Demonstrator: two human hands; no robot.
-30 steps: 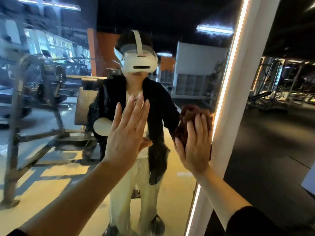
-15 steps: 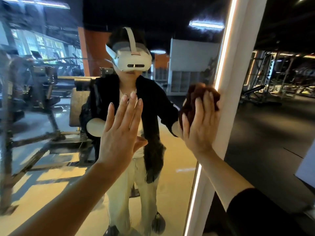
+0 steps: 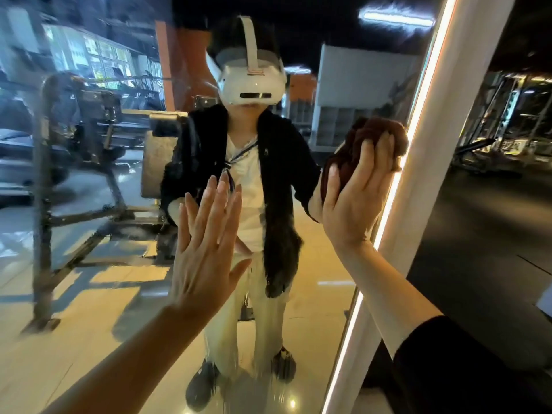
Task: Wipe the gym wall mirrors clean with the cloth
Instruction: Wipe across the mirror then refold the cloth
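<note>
The brown cloth (image 3: 367, 147) sits bunched against the mirror (image 3: 89, 279) at about chest height, hard up by the glass's right edge, where a lit strip (image 3: 388, 201) runs along the white frame (image 3: 433, 174). The right hand (image 3: 355, 189) presses it there: its fingers (image 3: 385, 147) lie over the wad, bent a little round its top and clasping it to the glass, with the thumb along its left side. The cloth lies straight ahead of that palm, between hand and mirror, and its longer run goes upward and slightly rightward, much as the frame does. The left hand (image 3: 206, 249) is flat on the glass lower and to the left, fingers straight and released, holding nothing; it looks to be a brace only, so the right hand is the one placed to wipe. To the right there is almost no glass left, since the wad touches or very nearly touches the lit strip, and a stroke that way would likely run onto the frame. Open glass lies to the left, above and below; streaks and a smeared haze show across the left part and near the bottom, so much of the pane seems not yet wiped. A leftward sweep would meet the bracing left hand, which may need to lift.
</note>
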